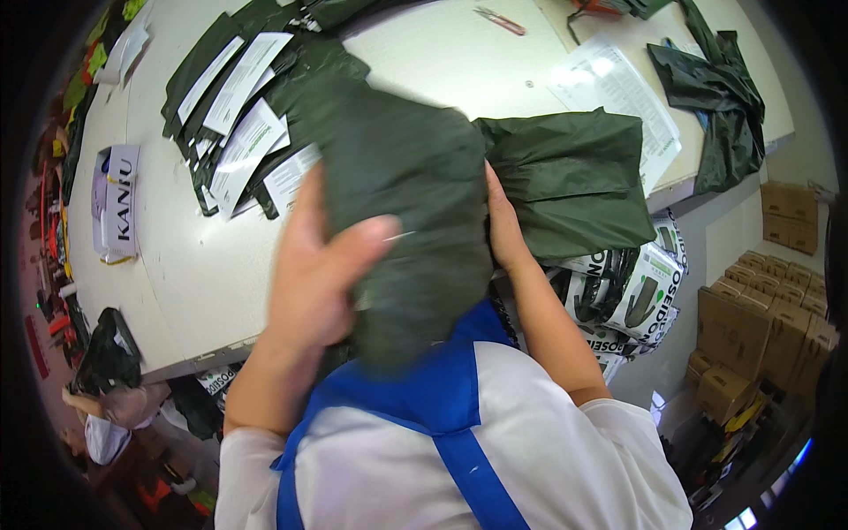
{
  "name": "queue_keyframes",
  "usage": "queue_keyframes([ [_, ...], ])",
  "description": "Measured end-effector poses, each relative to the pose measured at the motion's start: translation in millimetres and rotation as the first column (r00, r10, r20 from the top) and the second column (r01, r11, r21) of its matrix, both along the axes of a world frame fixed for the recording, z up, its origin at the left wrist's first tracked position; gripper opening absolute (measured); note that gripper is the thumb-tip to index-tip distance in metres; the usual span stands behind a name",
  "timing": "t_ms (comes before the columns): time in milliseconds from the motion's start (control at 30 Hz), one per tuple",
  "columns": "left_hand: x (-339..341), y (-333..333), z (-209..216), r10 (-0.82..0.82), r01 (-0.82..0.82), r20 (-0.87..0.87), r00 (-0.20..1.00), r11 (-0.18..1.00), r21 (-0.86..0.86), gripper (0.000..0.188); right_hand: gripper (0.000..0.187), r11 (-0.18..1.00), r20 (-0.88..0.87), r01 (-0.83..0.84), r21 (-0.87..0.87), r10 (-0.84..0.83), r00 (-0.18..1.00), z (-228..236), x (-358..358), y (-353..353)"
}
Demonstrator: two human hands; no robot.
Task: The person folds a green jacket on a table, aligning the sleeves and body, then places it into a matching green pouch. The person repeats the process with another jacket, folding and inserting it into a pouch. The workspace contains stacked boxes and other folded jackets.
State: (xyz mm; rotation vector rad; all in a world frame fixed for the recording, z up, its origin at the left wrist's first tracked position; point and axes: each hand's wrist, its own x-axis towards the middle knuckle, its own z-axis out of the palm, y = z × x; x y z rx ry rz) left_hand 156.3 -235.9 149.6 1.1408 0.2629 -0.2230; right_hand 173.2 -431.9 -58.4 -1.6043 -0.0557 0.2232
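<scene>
A folded bundle of dark green, rubbery sheet material (pixel 415 221) is held up between my hands, close to my body and blurred by motion. My left hand (pixel 318 274) grips its left side, thumb across the top face and fingers mostly out of sight. Along the right edge lies my right hand (pixel 505 225), closed on the bundle with its fingers partly hidden behind. Just right of that hand, another flat green folded piece (pixel 570 185) rests at the table's edge. Beyond my left hand, several dark green folded pieces (pixel 190 88) lie overlapped with white printed leaflets (pixel 247 84) on them.
The white table (pixel 177 291) carries a small red-handled tool (pixel 502 19), printed sheets (pixel 654 146), a crumpled dark green piece (pixel 720 110) and a small box (pixel 115 203). Printed plastic packages (pixel 649 283) sit below the right edge, cardboard boxes (pixel 764 327) farther right. Another person (pixel 110 415) is at lower left.
</scene>
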Motion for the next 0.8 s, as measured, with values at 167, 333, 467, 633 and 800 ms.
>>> queue_keyframes([
  [167,28.2,-77.2,-19.7,-0.466,0.412,0.167,0.869,0.868,0.277,0.086,0.060,0.667,-0.273,0.264,0.696,-0.093,0.957,-1.6,-7.3,-31.4],
  [333,29.3,-82.7,-145.5,-0.281,0.363,-0.416,0.865,0.922,0.132,0.093,0.060,0.545,-0.291,0.294,0.785,-0.095,0.952,-8.8,-8.5,-42.2],
  [467,24.7,-106.9,-169.1,-0.333,0.357,-0.335,0.881,0.934,0.011,0.102,0.059,0.512,-0.280,0.285,0.810,-0.089,0.956,-10.3,-3.7,-46.5],
  [633,30.6,-127.3,-166.9,-0.226,0.231,-0.298,0.927,0.973,-0.018,0.106,0.058,0.919,-0.224,0.115,0.377,-0.030,0.974,-2.8,-7.3,-61.5],
  [800,24.4,-130.2,-184.5,-0.125,0.180,-0.254,0.959,0.962,0.206,0.104,0.048,0.488,-0.252,-0.615,-0.619,0.618,0.744,93.0,-41.3,-132.7],
])
